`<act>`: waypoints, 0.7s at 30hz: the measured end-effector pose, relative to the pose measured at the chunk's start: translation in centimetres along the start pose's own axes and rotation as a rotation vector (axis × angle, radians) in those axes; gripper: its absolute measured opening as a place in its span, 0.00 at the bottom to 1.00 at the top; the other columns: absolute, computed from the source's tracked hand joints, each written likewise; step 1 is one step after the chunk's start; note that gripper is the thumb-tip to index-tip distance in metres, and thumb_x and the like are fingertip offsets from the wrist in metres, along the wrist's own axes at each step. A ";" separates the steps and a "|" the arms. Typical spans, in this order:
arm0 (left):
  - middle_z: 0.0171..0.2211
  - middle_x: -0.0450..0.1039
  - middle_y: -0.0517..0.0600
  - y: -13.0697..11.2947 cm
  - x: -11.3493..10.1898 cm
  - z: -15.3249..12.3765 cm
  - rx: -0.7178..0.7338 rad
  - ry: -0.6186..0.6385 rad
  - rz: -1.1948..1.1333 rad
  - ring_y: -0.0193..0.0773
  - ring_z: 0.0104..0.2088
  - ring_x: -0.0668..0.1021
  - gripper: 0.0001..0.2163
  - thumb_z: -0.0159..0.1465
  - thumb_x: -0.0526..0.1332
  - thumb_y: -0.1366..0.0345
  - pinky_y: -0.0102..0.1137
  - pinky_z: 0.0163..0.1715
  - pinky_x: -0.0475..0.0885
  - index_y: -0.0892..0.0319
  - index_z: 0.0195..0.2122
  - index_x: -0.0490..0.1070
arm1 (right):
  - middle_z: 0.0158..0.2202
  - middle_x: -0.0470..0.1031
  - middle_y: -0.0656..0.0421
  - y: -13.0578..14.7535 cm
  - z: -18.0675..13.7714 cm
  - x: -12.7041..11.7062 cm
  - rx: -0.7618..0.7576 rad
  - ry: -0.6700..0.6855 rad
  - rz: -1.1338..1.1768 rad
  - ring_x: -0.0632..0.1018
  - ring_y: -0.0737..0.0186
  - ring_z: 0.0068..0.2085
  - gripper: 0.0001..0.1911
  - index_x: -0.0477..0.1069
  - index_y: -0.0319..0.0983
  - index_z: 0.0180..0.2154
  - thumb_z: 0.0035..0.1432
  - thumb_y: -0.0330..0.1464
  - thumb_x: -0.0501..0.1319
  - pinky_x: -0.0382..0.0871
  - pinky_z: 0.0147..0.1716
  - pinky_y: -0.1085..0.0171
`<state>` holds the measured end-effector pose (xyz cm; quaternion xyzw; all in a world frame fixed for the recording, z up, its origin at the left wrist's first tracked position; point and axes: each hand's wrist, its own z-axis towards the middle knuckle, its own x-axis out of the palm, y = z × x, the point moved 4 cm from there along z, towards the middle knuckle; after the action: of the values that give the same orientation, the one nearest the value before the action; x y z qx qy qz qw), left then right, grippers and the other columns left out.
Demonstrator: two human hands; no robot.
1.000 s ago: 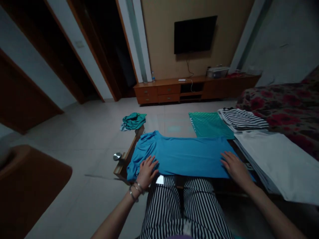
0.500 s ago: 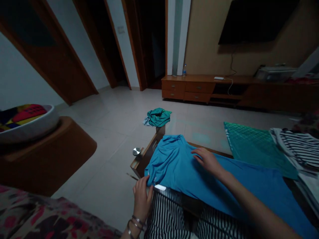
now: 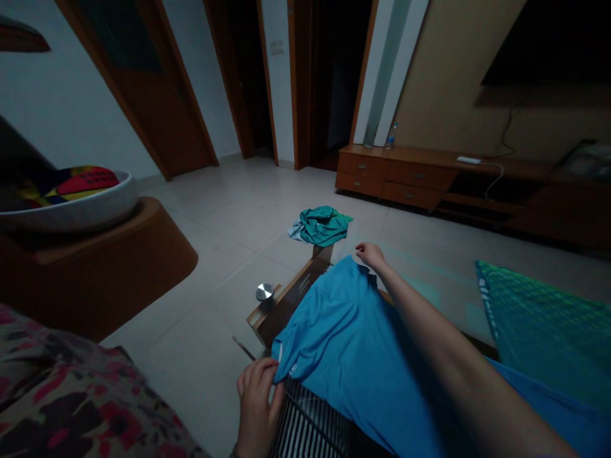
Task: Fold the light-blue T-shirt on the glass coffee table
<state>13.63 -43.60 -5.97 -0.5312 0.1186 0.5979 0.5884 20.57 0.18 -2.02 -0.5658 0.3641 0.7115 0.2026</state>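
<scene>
A bright blue shirt (image 3: 353, 337) lies spread across a low glass-topped table (image 3: 279, 305) in front of me. My left hand (image 3: 258, 397) pinches the near left corner of the shirt, fingers closed on the cloth. My right arm reaches across the shirt, and my right hand (image 3: 370, 254) grips its far left corner with curled fingers. My striped trousers (image 3: 312, 429) show below the shirt's edge.
A crumpled teal garment (image 3: 322, 226) lies on the tiled floor beyond the table. A folded green cloth (image 3: 539, 318) rests on the table at right. A round brown stool (image 3: 90, 267) carries a white bowl (image 3: 71, 203). A wooden TV cabinet (image 3: 429, 181) lines the far wall.
The view has swung left. My right hand moved from the shirt's right end across to its far left corner. My left hand went from lying flat to pinching the near corner.
</scene>
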 end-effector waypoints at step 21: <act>0.36 0.74 0.52 3.8 -3.9 4.4 -0.005 0.239 -0.228 0.43 0.42 0.73 0.11 0.64 0.55 0.57 0.40 0.50 0.62 0.57 0.35 0.72 | 0.38 0.74 0.56 12.9 -8.3 4.1 -0.838 0.294 0.111 0.71 0.60 0.42 0.09 0.75 0.38 0.39 0.54 0.29 0.64 0.61 0.41 0.64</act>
<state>7.28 -43.49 -3.01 -0.6098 0.1253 0.4601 0.6331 15.87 -14.99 -3.03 -0.6737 0.0993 0.7195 -0.1365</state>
